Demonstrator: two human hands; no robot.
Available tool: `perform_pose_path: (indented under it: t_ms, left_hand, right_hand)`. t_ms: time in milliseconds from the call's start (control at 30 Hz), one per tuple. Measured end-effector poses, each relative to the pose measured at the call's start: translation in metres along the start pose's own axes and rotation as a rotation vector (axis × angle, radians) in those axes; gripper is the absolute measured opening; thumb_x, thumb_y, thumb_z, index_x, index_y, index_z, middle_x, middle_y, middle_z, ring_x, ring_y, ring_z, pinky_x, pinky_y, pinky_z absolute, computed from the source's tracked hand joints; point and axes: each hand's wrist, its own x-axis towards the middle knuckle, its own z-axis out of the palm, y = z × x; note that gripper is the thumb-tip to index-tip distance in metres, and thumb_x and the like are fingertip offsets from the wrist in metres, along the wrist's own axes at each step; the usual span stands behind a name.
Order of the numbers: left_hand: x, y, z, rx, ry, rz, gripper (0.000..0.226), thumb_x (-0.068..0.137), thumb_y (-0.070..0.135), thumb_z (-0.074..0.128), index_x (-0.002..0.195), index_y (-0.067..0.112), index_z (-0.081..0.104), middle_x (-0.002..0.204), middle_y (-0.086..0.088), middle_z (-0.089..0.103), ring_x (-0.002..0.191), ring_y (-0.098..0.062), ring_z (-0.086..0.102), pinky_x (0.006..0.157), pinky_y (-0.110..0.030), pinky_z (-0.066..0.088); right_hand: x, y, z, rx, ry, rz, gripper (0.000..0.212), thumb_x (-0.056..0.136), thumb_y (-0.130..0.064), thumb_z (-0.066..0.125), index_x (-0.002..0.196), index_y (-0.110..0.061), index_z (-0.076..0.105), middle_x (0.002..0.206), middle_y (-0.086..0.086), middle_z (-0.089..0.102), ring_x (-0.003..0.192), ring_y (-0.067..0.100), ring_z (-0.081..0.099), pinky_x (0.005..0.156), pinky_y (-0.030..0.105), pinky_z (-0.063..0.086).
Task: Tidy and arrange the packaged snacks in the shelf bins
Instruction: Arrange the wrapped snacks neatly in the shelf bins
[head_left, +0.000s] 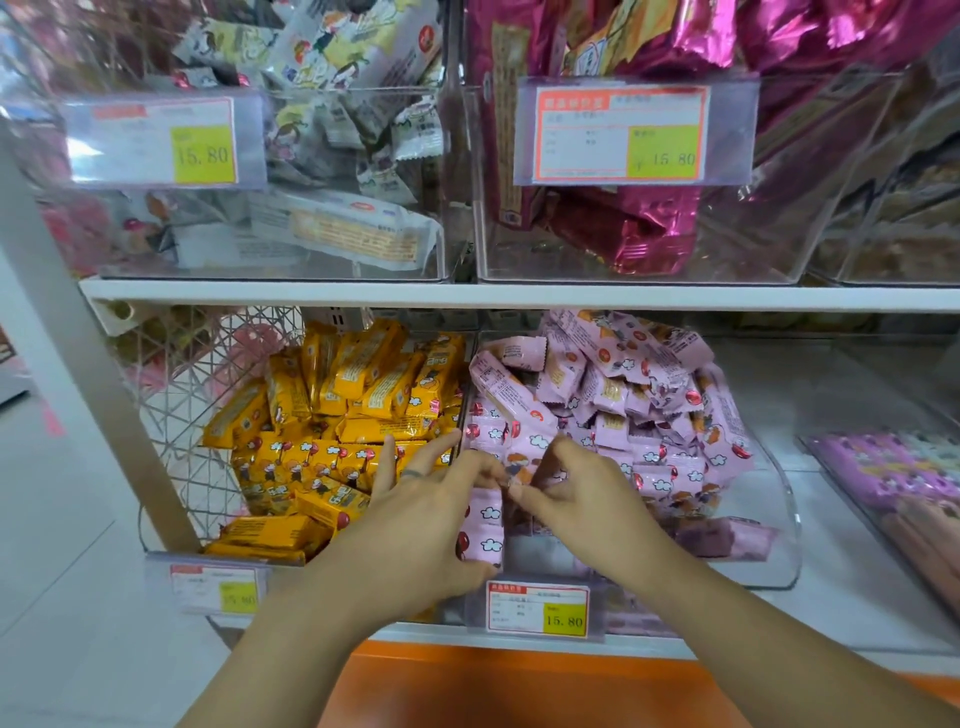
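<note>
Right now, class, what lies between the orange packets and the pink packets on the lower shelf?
In the head view, the clear bin walls stand between the orange packets and pink packets, and the left hand crosses them.

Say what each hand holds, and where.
Left hand grips a pink cloud-printed plastic snack packet by its top and bottom ends; right hand touches its top, hold unclear.

price tag (537, 608) reads 15.80 | white shelf board (519, 297) | orange panel (519, 686) below
</note>
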Motion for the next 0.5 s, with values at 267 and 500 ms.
perform_pose_path:
  t_ms: [267, 500]
  left_hand:
    - [-0.004, -0.006, 0.003, 0.044, 0.078, 0.018, 0.06, 0.082, 0.051, 0.064, 0.135, 0.045, 0.037, 0.136, 0.022, 0.025, 0.141, -0.002, -0.012, 0.112, -0.045, -0.019]
    - [-0.005, -0.026, 0.014, 0.091, 0.296, 0.042, 0.058, 0.074, 0.07, 0.042, 0.125, 0.043, 0.051, 0.141, 0.006, 0.029, 0.141, -0.022, 0.01, 0.11, -0.062, 0.002]
  right_hand:
    - [0.003, 0.001, 0.013, -0.065, -0.076, -0.112, 0.017, 0.1, -0.025, 0.045, 0.105, -0.014, 0.055, 0.078, -0.011, 0.051, 0.068, 0.001, 0.05, 0.063, 0.017, 0.037]
    - [0.001, 0.002, 0.004, -0.107, -0.274, 0.024, 0.033, 0.101, -0.019, 0.038, 0.134, -0.022, 0.04, 0.099, -0.005, 0.06, 0.079, 0.005, 0.056, 0.067, 0.019, 0.044]
